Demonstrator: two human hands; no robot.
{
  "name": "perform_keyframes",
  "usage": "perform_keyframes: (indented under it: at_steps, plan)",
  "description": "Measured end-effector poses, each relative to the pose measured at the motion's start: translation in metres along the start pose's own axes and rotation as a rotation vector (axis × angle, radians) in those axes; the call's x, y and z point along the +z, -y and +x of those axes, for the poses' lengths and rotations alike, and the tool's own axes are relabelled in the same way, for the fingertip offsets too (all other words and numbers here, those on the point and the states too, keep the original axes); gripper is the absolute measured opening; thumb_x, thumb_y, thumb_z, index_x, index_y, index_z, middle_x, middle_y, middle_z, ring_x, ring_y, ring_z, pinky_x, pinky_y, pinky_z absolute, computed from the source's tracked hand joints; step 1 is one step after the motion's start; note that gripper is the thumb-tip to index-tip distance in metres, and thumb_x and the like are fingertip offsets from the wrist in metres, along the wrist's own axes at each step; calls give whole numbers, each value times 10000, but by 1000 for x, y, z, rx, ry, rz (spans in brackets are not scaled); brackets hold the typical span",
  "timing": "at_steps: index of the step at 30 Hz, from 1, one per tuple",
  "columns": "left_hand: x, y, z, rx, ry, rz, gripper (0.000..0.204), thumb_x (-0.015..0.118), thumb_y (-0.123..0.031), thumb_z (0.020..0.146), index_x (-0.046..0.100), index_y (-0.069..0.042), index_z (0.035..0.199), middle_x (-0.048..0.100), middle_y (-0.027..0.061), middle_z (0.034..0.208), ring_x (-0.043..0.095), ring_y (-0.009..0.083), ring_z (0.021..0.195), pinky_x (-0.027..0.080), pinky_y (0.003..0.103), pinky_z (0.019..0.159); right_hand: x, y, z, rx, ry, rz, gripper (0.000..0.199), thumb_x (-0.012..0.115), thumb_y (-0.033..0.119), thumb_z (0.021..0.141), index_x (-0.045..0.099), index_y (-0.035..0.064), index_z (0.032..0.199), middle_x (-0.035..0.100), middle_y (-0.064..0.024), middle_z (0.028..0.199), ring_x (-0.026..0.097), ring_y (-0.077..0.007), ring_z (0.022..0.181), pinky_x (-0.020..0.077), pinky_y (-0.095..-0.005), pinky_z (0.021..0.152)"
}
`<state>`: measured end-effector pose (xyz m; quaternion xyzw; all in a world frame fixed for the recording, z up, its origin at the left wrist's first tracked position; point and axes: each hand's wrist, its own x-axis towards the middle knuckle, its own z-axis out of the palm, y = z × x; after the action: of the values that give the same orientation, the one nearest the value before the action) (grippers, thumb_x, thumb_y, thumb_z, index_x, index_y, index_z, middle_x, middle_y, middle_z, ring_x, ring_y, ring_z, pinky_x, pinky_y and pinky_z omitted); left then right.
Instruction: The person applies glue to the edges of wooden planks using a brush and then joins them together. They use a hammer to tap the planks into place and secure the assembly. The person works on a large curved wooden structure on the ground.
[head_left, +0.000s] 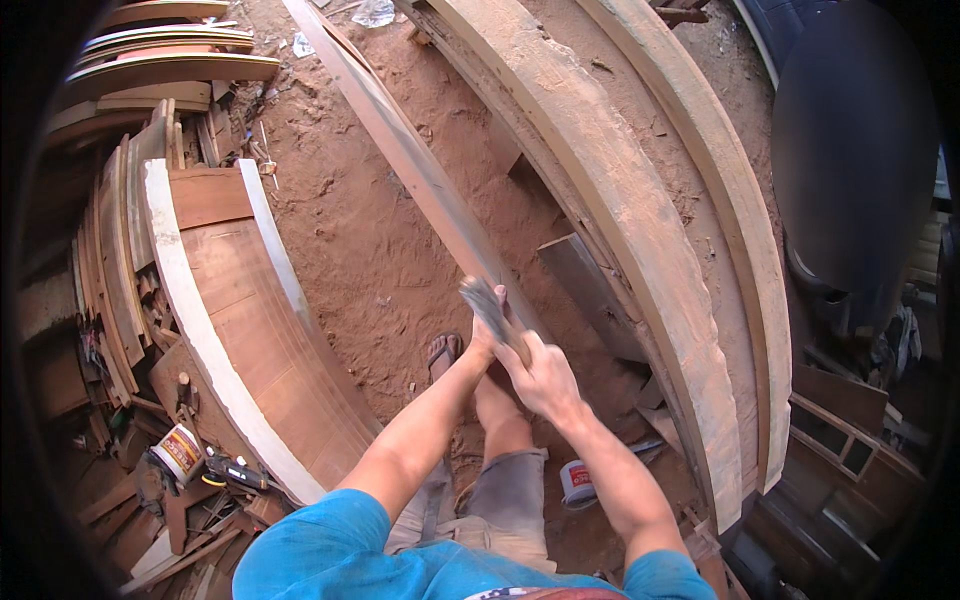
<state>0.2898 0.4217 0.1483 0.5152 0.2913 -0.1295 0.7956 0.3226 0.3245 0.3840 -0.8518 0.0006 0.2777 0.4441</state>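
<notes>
Right hand (545,380) grips a brush-like tool (484,299); left hand (482,336): grip indeterminable. Left bucket (179,453) and right bucket (577,482): contents indistinct.

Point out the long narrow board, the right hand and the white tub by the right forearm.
Long narrow board (418,173): head view, mid-length face.
Right hand (545,380): head view, back of hand.
White tub (577,482): head view, side wall.

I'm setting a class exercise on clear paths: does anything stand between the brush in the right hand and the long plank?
Yes, partly: the left hand, at the near end of the long plank, shows behind the brush in the right hand; any contact is unclear. Farther up, nothing visible stands in the way.
</notes>
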Motion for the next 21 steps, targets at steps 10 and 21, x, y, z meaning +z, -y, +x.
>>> perform_keyframes:
  at_steps: [10, 21]
  plan:
    - [-1, -22, 1, 37, 18, 238, 799, 672, -495, 969, 368, 12, 1506, 490, 177, 1412, 463, 306, 1343, 364, 419, 1146, 3, 87, 179, -473, 147, -203, 460, 721, 478, 920, 607, 35, 974, 697, -195, 918, 711, -383, 844, 574, -458, 674]
    - [1, -45, 5, 61, -76, 215, 819, 693, -461, 961, 328, 20, 1514, 452, 196, 1430, 435, 343, 1365, 339, 438, 1160, 13, 102, 264, -338, 247, -370, 590, 602, 599, 963, 607, 9, 955, 686, -205, 792, 713, -413, 773, 582, -483, 667]
